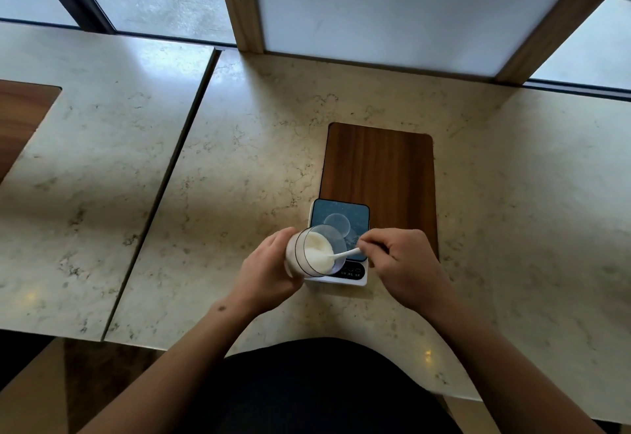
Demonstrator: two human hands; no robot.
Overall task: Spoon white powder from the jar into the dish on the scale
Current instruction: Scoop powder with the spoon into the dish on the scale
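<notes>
My left hand (269,269) grips a clear jar (309,252) tilted on its side, its mouth turned toward the right and white powder (319,252) filling it. My right hand (401,262) pinches the handle of a small white spoon (346,254), whose bowl is dipped into the powder. Behind the jar lies a small white scale (358,278) with a dark platform. On the platform rests a shallow clear dish (338,223), partly hidden by the jar's rim. Whether the dish holds powder is too faint to tell.
The scale sits at the near end of a wooden inlay (379,167) in the marble tabletop (239,160). A seam (170,174) separates a second marble table on the left. A wood-framed white panel (392,6) stands at the far edge.
</notes>
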